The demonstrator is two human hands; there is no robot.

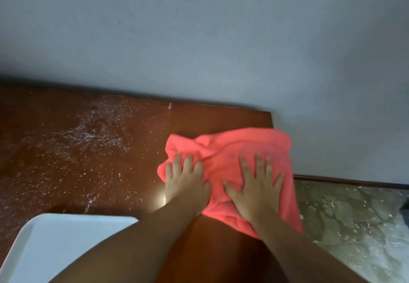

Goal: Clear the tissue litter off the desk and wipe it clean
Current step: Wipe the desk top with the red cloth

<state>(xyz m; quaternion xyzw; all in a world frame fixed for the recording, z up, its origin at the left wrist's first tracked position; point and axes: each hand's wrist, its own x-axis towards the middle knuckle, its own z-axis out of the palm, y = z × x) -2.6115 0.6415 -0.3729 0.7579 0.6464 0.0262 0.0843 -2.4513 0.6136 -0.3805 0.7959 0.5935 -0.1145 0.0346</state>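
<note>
I see both hands lying flat on the pink cloth (232, 147), fingers straight, gripping nothing. The right hand (256, 188) presses the cloth's middle with its fingers spread. The left hand (187, 182) presses the cloth's left edge, fingers close together, its heel on bare wood just off the cloth. The cloth is rumpled and lies on the brown desk (221, 117), its right side hanging past the desk's edge. Left of the cloth, white tissue crumbs (95, 132) are scattered thickly over the wood. A white tray (55, 238) sits nearer to me than the cloth, to its left. Behind the cloth rises a grey wall (199, 28); right of it lies patterned floor (354, 216).
</note>
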